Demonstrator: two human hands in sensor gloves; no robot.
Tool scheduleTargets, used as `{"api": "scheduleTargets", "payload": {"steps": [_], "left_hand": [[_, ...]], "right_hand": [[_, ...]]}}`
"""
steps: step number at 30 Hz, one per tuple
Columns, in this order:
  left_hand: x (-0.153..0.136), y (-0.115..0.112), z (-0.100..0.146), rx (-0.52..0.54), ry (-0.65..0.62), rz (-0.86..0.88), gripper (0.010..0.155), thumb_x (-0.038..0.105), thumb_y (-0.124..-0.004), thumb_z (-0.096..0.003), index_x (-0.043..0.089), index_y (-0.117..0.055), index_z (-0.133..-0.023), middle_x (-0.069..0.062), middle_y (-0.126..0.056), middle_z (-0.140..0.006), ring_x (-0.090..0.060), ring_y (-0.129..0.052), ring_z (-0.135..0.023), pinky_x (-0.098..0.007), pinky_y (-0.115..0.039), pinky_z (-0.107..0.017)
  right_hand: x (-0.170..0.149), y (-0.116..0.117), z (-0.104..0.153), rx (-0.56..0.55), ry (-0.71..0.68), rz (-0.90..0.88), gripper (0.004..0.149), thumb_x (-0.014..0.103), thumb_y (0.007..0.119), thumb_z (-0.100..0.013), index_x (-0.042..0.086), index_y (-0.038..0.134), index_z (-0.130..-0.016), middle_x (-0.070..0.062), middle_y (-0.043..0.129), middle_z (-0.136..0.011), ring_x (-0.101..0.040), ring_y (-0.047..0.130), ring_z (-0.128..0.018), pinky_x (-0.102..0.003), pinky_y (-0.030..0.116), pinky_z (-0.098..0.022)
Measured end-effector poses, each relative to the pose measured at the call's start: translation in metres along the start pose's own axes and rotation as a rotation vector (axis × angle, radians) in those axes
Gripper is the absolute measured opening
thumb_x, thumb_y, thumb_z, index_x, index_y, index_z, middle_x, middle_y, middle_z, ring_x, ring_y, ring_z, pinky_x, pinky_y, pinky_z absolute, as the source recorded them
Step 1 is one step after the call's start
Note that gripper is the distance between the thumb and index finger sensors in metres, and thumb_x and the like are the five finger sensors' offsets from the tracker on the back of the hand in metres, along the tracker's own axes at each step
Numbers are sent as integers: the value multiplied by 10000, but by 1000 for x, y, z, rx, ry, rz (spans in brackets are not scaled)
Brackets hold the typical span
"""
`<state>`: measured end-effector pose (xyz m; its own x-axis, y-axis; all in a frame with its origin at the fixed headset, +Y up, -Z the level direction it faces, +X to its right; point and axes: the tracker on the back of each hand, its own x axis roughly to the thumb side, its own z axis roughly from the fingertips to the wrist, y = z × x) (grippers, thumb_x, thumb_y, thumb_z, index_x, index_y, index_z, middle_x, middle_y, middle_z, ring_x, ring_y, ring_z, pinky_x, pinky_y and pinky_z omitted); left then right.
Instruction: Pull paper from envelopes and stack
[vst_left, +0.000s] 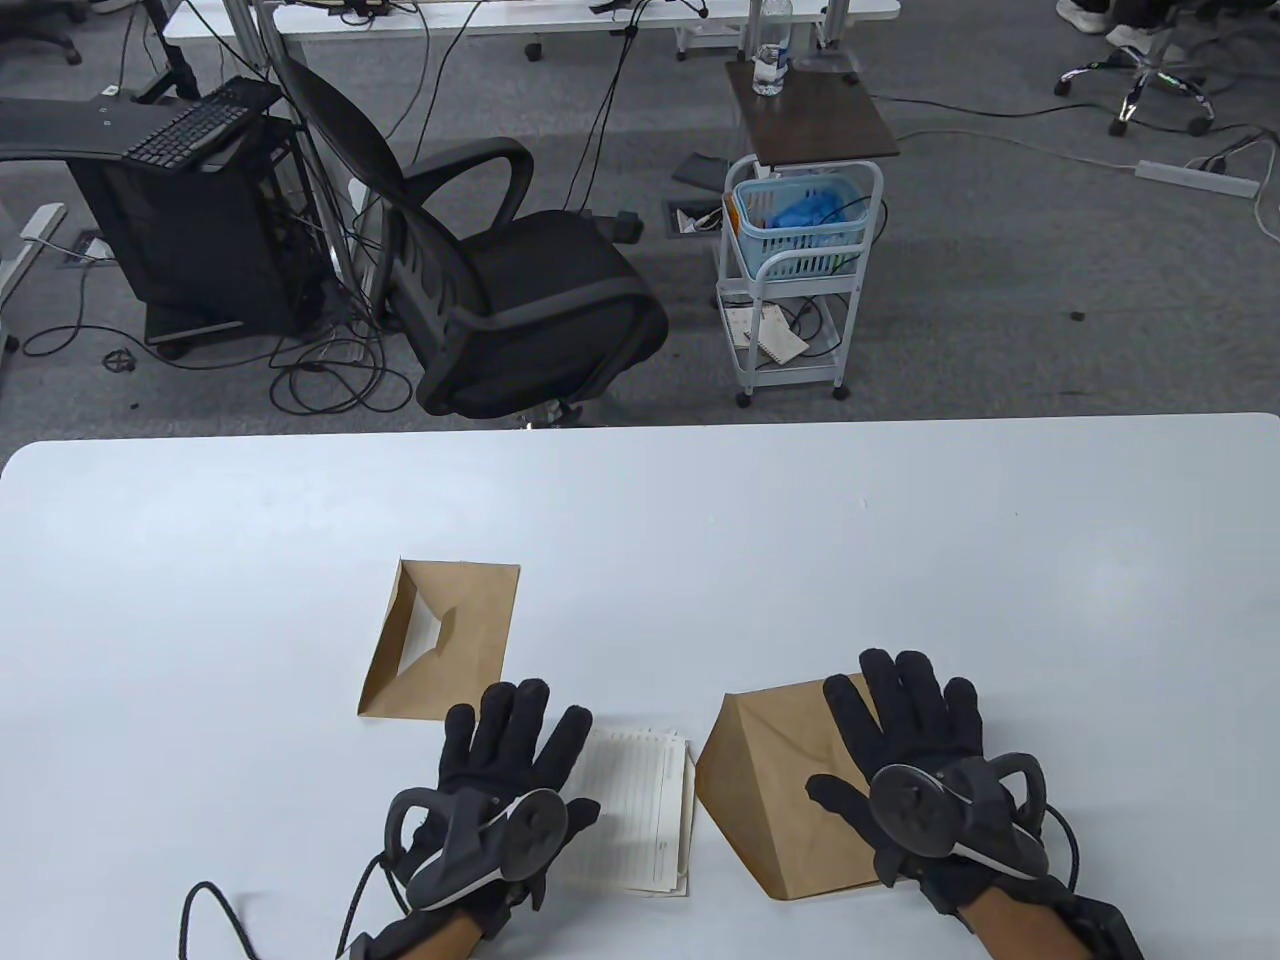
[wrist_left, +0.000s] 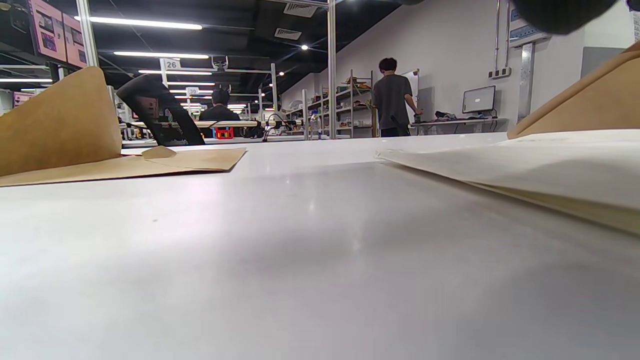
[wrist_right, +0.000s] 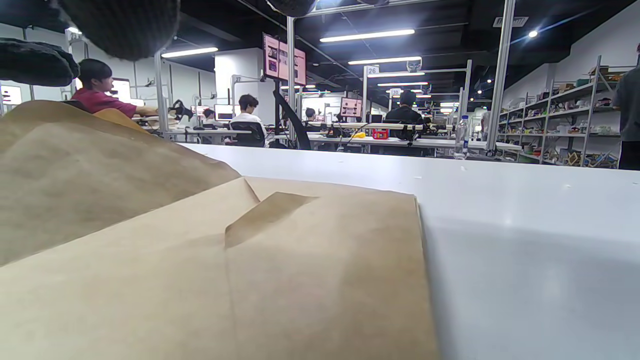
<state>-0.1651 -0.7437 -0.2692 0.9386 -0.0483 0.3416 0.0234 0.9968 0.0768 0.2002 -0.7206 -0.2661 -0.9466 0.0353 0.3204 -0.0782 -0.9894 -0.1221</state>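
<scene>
Paper sheets (vst_left: 640, 810), lined and white, lie in a loose stack on the near middle of the white table (vst_left: 900, 560), their edges slightly fanned at the right side. The left hand (vst_left: 505, 775) lies flat with its fingers straight and spread, its right part over the left edge of the stack and its fingertips reaching onto bare tabletop beyond the stack's far edge; it grips nothing. In the left wrist view the stack (wrist_left: 540, 165) shows as pale sheets lying low on the table at the right.

Just right of the stack lies a brown kraft envelope (vst_left: 790, 800), its open flap raised toward the left and far side. The right hand (vst_left: 925, 750) rests palm-down on the right part of this envelope, fingers straight and splayed, thumb out to the left, pressing rather than pinching. From the right wrist view the envelope (wrist_right: 250, 280) fills the near left, its flap (wrist_right: 90, 165) lifted at the left.

A second kraft envelope (vst_left: 445, 640) lies farther back and to the left, apart from both hands, its flap open and standing up on its left side. Whether either envelope holds anything cannot be told.

Beyond the table's far edge stand a black office chair (vst_left: 500, 290) and a white trolley (vst_left: 795, 270) with a blue basket.
</scene>
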Motion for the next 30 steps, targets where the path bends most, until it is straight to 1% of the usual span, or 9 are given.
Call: {"api": "scheduleTargets", "payload": {"steps": [8,13,18,19,20,22,24,27,30], "left_hand": [[-11,5,-2,16,49,-4,796,629,-677,-495,406,-271,-1142,-104,-137,-1210,-442,-174,-1149,-647,-122,-782],[-36,12,-13,5,136,-46,801,625,-686,-497,405,-266,-1143,-111,-152,-1212,-442,-205,-1152,-648,-148,-789],[-85,25,-30,-10,328,16,823,613,-715,-501,394,-252,-1144,-118,-151,-1212,-445,-217,-1153,-652,-158,-791],[-91,26,-31,-14,352,19,830,611,-721,-501,389,-247,-1144,-120,-158,-1212,-448,-226,-1151,-652,-166,-792],[-108,26,-35,-28,418,29,842,608,-731,-502,380,-235,-1144,-124,-164,-1212,-449,-239,-1151,-653,-175,-794],[-129,24,-40,-58,507,46,899,604,-746,-501,333,-170,-1137,-132,-188,-1209,-451,-269,-1148,-653,-199,-795],[-154,17,-45,-108,616,69,918,601,-756,-495,299,-171,-1135,-137,-227,-1207,-454,-302,-1143,-652,-219,-795],[-175,6,-49,-171,721,85,914,593,-771,-489,262,-220,-1140,-142,-345,-1197,-450,-432,-1122,-651,-294,-794],[-182,-4,-55,-224,756,72,861,577,-791,-483,247,-348,-1144,-134,-533,-1156,-427,-621,-1066,-644,-399,-785]], "right_hand": [[5,1,1,7,-10,0,843,669,663,-499,241,335,-1147,-189,228,-1178,-492,219,-1090,-754,250,-686],[3,-1,2,4,1,-13,840,668,665,-499,239,343,-1147,-191,242,-1178,-494,235,-1090,-754,255,-687],[0,-2,3,-2,10,-28,839,666,667,-499,237,349,-1146,-195,250,-1178,-494,244,-1091,-755,258,-687],[0,-3,3,-4,11,-29,838,665,668,-499,237,351,-1146,-194,253,-1178,-495,245,-1090,-755,259,-687],[0,-2,3,-6,11,-30,838,665,668,-499,236,351,-1146,-196,253,-1177,-495,246,-1091,-754,261,-687],[1,-2,3,-7,8,-29,839,665,668,-499,235,352,-1146,-195,255,-1178,-496,249,-1090,-754,263,-687],[2,-2,3,-7,1,-26,838,665,668,-499,235,355,-1146,-196,258,-1177,-495,253,-1091,-754,267,-687],[4,-1,3,-3,-2,-21,837,666,668,-500,235,355,-1146,-195,259,-1178,-497,256,-1090,-754,270,-688],[4,-1,3,0,-3,-23,836,665,668,-500,234,358,-1146,-196,262,-1178,-497,260,-1090,-753,272,-688]]}}
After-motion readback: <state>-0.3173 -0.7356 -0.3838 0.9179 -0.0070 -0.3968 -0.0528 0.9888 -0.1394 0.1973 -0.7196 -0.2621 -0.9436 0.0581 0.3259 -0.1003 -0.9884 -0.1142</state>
